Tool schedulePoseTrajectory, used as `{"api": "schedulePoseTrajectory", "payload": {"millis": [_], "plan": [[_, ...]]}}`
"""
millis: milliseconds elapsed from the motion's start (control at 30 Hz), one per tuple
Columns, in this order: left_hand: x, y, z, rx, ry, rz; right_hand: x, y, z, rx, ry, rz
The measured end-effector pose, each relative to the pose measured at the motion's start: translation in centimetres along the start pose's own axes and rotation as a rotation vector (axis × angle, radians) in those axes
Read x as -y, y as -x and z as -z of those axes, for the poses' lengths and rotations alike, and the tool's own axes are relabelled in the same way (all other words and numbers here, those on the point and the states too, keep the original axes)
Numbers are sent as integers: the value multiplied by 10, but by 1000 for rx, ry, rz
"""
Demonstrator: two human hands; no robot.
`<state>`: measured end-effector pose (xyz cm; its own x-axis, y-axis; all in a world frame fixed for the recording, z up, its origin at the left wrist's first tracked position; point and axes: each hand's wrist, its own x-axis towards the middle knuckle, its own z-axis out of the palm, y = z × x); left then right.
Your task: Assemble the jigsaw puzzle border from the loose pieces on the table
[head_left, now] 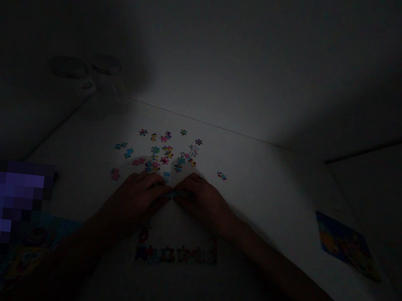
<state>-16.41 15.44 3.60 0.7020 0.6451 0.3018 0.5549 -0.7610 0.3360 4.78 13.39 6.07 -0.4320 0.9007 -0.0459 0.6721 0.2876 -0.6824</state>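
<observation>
Puzzle pieces (164, 160) lie scattered, print unreadably dim.

L grip (145, 191), R grip (199, 196) on bluish puzzle pcs (174, 194).

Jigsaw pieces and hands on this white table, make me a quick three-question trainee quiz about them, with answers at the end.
1. True or false: the joined pieces lie nearer the person than the loose pieces.
2. Which thing lies farthest right in the view? A, clear jar; B, picture sheet; C, joined pieces.
3. How are the left hand and right hand placed: close together or far apart?

Key: 1, true. 2, B. 3, close together.
</observation>
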Motion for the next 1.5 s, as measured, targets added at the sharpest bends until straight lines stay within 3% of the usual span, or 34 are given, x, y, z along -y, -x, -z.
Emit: {"api": "schedulePoseTrajectory", "payload": {"millis": [533,933,1367,1500], "plan": [[-1,0,1,7,-2,35,8,3,-1,-20,38,-124],[-1,3,0,-35,-88,50,11,4,-3,1,176,-126],[-7,0,5,-11,-109,37,10,2,-1,30,45,-205],[-6,2,4,-12,-123,43,11,2,5,65,-101,-206]]}}
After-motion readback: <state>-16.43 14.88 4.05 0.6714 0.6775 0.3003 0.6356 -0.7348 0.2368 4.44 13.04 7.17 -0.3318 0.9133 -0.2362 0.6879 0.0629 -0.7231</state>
